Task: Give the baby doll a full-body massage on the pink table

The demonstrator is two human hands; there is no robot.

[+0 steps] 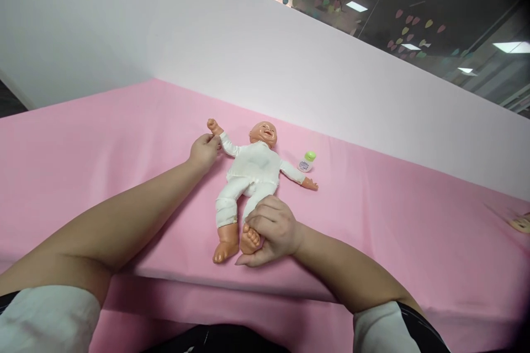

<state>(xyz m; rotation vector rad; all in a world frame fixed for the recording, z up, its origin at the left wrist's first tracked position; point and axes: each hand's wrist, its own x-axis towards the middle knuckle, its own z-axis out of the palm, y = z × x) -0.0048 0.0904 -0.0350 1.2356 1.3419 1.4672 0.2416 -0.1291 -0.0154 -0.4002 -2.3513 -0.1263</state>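
On its back on the pink sheet lies a baby doll (254,162) with a white cloth body and plastic head, hands and feet. Its head points away from me. My left hand (206,151) has its fingers closed at the doll's wrist on the left, just below the raised plastic hand. My right hand (273,230) is wrapped round the doll's foot (250,239) on the right, its toes showing between my thumb and fingers. Just beyond the doll's outstretched right-side arm lies a small white bottle (305,164) with a green cap.
The pink sheet (372,220) covers the table up to its front edge near my body. A white wall or partition (248,44) runs along the back, with glass above it. At the far right edge a skin-coloured object (520,224) is partly in view.
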